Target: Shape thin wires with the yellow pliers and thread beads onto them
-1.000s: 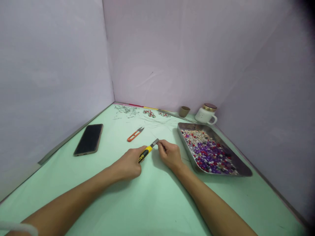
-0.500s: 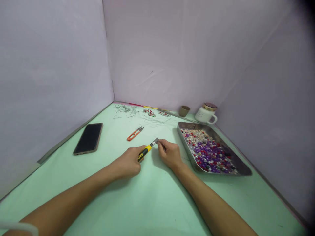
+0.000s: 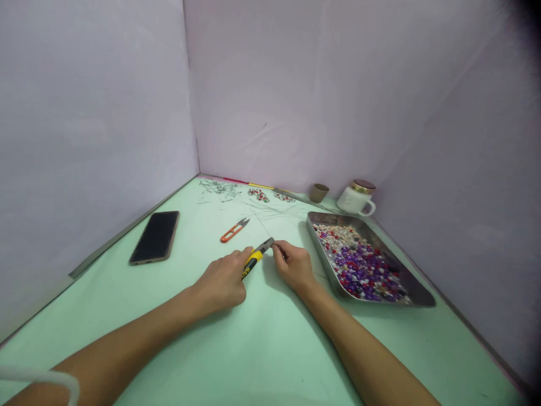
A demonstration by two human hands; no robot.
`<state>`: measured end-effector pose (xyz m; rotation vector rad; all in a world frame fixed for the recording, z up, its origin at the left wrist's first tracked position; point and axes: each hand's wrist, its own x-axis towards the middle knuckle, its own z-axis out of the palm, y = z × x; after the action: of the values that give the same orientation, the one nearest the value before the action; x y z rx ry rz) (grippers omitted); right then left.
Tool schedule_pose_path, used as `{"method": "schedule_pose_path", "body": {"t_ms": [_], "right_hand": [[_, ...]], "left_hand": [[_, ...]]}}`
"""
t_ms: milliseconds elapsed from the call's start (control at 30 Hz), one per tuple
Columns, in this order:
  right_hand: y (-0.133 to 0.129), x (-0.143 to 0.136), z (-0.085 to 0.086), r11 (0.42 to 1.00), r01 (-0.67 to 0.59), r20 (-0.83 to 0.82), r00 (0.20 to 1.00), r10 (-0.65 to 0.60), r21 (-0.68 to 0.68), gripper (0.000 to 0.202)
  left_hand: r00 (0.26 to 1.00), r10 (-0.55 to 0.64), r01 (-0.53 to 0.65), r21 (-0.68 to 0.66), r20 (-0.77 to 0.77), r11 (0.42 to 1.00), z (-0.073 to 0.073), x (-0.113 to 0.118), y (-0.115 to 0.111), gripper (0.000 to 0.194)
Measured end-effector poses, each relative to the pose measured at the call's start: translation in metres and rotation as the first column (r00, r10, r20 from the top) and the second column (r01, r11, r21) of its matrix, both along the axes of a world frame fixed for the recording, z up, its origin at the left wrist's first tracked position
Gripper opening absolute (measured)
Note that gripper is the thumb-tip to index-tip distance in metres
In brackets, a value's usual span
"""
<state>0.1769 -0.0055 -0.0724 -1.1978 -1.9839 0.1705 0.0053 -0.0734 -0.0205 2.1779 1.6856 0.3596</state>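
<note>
The left hand is clamped round the yellow-and-black handles of the metal-nosed pliers, which lie left of the shallow silver metal tray on the pale green desk. The right hand, between pliers and tray, has thumb and forefinger pinched together at the pliers' tip, on a thin wire whose grip is too small to see clearly. Loose purple, red and white beads fill much of the tray. Beyond the pliers, farther left of the tray, rest orange-handled metal thread snips.
</note>
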Motion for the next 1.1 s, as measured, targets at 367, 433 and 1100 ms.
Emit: {"method": "schedule_pose_path", "body": {"t_ms": [367,433,1100], "right_hand": [[-0.006,0.003,0.007,1.0,-0.02,-0.049,0.999,0.019,-0.015,0.026],[-0.008,0.003,0.008,0.998,-0.047,-0.107,0.993,0.043,-0.034,0.029],[-0.001,-0.003,0.007,0.987,-0.015,-0.354,0.934,-0.044,-0.163,0.024]], "left_hand": [[0.679,0.18,0.267,-0.468,0.712,0.842,0.017,-0.001,0.001,0.024],[0.679,0.179,0.241,-0.446,0.712,0.862,0.017,-0.002,0.002,0.024],[0.99,0.03,-0.022,0.058,-0.138,0.998,0.001,-0.002,-0.001,0.072]]}}
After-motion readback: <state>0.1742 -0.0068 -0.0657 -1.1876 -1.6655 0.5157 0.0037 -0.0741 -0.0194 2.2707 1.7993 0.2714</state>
